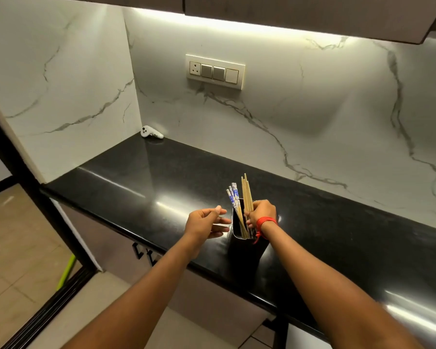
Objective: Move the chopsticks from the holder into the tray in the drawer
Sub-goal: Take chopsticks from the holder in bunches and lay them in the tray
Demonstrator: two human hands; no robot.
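A tall, dark, rectangular holder [247,244] stands upright near the front edge of the glossy black stone worktop [161,177]. Out of its open top rise two groups of chopsticks: plain pale wooden chopsticks [247,195] standing nearly upright, and white chopsticks with a blue pattern [233,197] leaning toward the left. The right hand [262,214], with a red thread tied round its wrist, is clenched round the wooden chopsticks just above the holder's rim, their lower ends still down inside the holder. The left hand [204,222] hangs just beside the holder on its left, fingers loosely curled and parted, grasping nothing and not touching the holder or the patterned chopsticks. Far back in the corner of the worktop, well apart from the holder, lies a small white handheld controller [150,132]. On the white marble-veined wall behind is a cream switch plate [215,71] with a socket and three switches, lit by a light strip beneath the upper cabinets. Below the front edge of the worktop, pale cabinet fronts carry black handles [146,253]; no tray is in view.
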